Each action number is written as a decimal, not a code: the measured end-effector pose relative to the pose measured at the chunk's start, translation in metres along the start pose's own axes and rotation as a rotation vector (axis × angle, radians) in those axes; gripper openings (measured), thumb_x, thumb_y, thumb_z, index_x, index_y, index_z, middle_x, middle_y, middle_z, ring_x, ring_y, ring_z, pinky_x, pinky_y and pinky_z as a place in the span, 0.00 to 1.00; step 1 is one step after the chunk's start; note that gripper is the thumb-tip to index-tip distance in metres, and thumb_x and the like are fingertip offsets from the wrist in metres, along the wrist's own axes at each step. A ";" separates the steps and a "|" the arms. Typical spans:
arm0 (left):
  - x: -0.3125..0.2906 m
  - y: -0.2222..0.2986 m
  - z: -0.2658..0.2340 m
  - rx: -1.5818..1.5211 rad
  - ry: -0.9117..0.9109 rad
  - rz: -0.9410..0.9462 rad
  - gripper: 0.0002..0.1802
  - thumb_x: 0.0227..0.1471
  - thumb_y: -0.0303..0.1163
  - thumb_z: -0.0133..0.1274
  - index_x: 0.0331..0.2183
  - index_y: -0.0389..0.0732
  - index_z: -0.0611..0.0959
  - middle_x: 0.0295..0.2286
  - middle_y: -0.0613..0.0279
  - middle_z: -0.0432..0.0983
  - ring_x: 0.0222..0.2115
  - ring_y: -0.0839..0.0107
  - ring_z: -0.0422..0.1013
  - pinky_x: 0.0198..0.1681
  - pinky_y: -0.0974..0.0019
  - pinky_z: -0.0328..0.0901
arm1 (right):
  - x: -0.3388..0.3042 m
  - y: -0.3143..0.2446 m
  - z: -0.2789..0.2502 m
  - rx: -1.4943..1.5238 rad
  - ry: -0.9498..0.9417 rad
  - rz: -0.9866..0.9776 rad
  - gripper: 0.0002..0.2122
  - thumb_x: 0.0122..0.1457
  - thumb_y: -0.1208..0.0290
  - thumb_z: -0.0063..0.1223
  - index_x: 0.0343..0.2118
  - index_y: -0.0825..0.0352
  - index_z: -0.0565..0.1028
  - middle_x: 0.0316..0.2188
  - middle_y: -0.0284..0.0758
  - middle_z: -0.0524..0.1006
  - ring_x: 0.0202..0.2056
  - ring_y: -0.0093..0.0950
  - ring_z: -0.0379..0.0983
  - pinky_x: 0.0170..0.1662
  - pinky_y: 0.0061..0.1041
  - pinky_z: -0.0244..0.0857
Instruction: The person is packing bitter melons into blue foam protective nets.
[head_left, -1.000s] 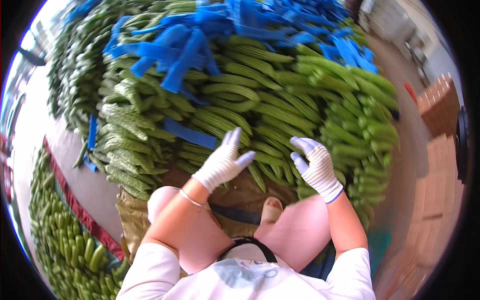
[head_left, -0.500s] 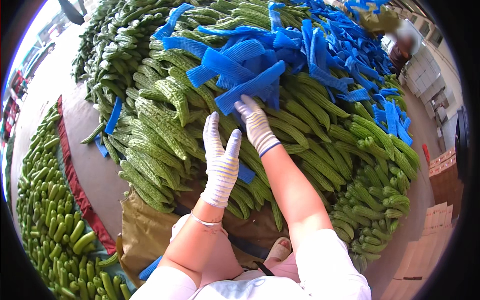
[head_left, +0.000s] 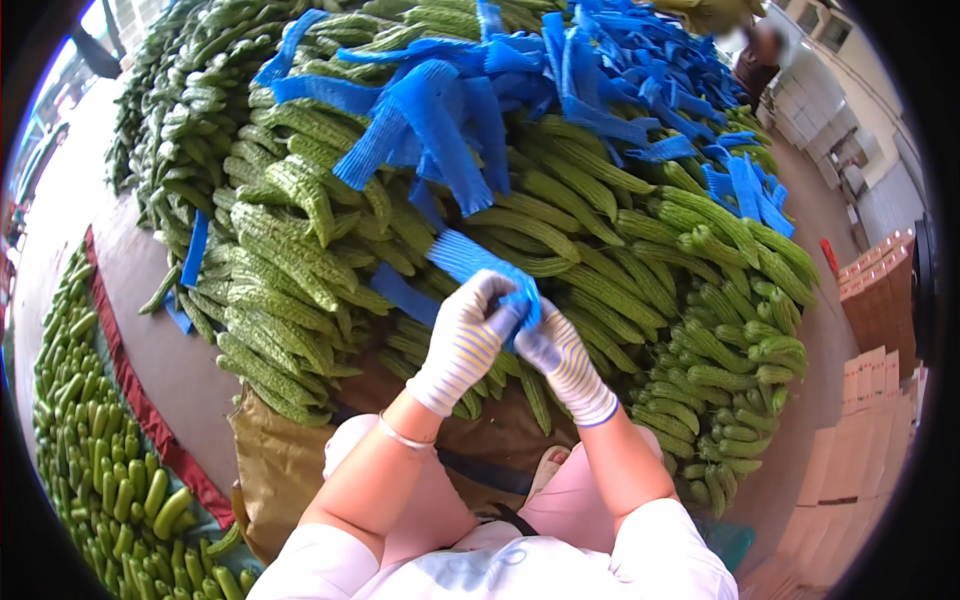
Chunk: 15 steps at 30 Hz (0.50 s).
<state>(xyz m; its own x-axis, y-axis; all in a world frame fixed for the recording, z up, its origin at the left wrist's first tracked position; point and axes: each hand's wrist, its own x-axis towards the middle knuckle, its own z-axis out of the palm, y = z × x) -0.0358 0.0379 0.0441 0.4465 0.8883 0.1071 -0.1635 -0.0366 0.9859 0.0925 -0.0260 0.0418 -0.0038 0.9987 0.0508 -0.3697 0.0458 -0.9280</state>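
Observation:
Both my hands wear striped knit gloves and meet in front of the pile of bitter melons point(head_left: 290, 255). Between them is a blue foam net sleeve point(head_left: 482, 262), its far end sticking out up and to the left. My left hand point(head_left: 468, 335) pinches its near end with thumb and fingers. On the other side of that end, my right hand point(head_left: 565, 360) has its fingers closed on it too. Past my hands, a heap of more blue net sleeves point(head_left: 430, 125) lies on top of the melons. Another loose blue sleeve point(head_left: 405, 294) rests just left of my left hand.
On the left, a red-edged cloth point(head_left: 150, 400) borders a spread of smaller green zucchini-like vegetables point(head_left: 125, 480). Brown tarp point(head_left: 280, 470) lies by my knees. Cardboard boxes point(head_left: 860, 430) stand at the right. A person point(head_left: 757, 60) is at the far right behind the pile.
My right hand has drawn back from the heap, and a blue sleeve is now between both hands, close to me. My left hand has closed on it. The view has shifted slightly.

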 end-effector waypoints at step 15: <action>-0.026 0.021 0.059 0.806 -0.091 0.597 0.15 0.36 0.18 0.56 0.33 0.39 0.79 0.30 0.52 0.75 0.30 0.51 0.71 0.36 0.55 0.67 | -0.048 0.001 -0.080 -0.684 0.310 -0.011 0.11 0.53 0.76 0.53 0.40 0.70 0.76 0.35 0.31 0.78 0.37 0.20 0.72 0.44 0.20 0.67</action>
<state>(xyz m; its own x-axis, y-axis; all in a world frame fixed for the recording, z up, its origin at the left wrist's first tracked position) 0.0013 -0.0127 0.0699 0.5570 0.5862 0.5884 0.2459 -0.7931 0.5573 0.1664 -0.0722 0.0093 0.2960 0.9539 0.0492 0.2925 -0.0415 -0.9554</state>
